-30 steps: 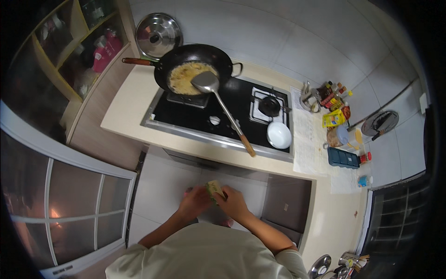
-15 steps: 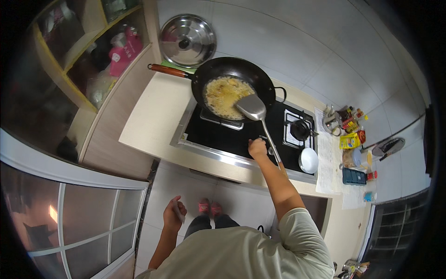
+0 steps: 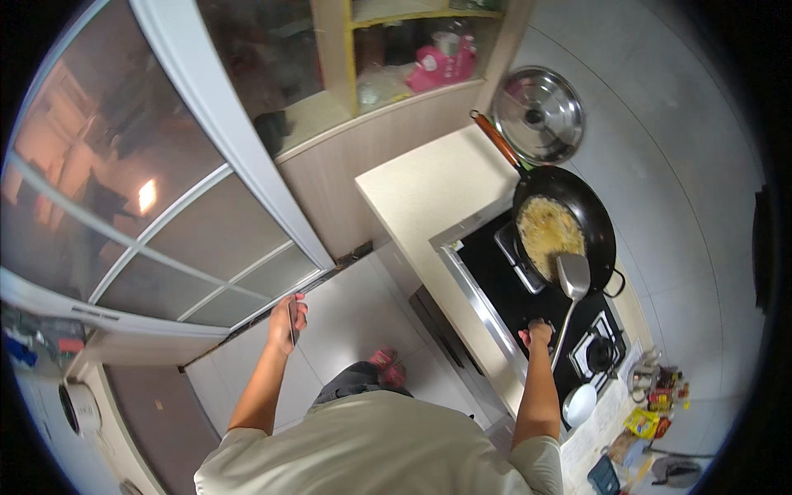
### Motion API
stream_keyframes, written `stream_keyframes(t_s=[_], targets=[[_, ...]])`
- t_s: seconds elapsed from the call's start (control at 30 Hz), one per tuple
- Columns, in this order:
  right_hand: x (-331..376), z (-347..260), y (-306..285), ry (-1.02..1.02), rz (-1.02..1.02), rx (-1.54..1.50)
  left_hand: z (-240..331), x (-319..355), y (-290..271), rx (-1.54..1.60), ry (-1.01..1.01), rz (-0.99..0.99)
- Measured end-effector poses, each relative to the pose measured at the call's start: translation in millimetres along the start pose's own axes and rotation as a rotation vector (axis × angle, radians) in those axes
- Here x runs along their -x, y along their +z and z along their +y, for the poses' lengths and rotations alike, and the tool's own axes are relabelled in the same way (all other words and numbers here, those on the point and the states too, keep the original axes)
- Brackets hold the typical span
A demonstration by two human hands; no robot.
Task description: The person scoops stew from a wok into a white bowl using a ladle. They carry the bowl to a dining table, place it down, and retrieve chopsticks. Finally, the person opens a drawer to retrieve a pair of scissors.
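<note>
My right hand [image 3: 537,333] is closed at the front of the black gas stove [image 3: 495,276], by its control knobs; the fingers cover what they grip, which looks like a knob. Just beyond it stands a black wok [image 3: 596,216] with a wooden handle, tilted toward me on the left burner. Bubbling yellow liquid with pale froth [image 3: 544,231] fills its lower part. A metal spatula [image 3: 573,276] rests with its blade in the wok and its shaft across the stove, beside my right hand. Out over the floor, my left hand [image 3: 285,320] holds a thin, flat phone [image 3: 293,322], seen nearly edge-on.
A steel lid [image 3: 553,136] leans against the wall behind the wok handle. Near the right burner sits a white bowl [image 3: 580,404]; seasoning bottles [image 3: 667,388] stand farther along the counter. A white-framed glass door [image 3: 272,198] is on my left.
My view and body have turned left, so the stove now lies to the right and more of the glass door shows. My left hand has risen with the phone; my right hand stays at the stove front.
</note>
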State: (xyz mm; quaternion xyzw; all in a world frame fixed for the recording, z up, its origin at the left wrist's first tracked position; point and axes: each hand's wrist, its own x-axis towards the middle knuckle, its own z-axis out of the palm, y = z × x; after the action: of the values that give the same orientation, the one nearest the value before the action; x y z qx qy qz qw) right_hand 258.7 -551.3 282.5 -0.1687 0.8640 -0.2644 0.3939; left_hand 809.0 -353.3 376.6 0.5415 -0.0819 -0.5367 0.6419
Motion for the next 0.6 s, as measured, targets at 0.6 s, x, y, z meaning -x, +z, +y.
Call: stream_keyframes(t_s=[0.6], targets=[[243.0, -18.4, 64.4, -0.306, -0.995, 0.376, 290.1, -132.3, 44.8, -1.546, 0.738, 0.206]])
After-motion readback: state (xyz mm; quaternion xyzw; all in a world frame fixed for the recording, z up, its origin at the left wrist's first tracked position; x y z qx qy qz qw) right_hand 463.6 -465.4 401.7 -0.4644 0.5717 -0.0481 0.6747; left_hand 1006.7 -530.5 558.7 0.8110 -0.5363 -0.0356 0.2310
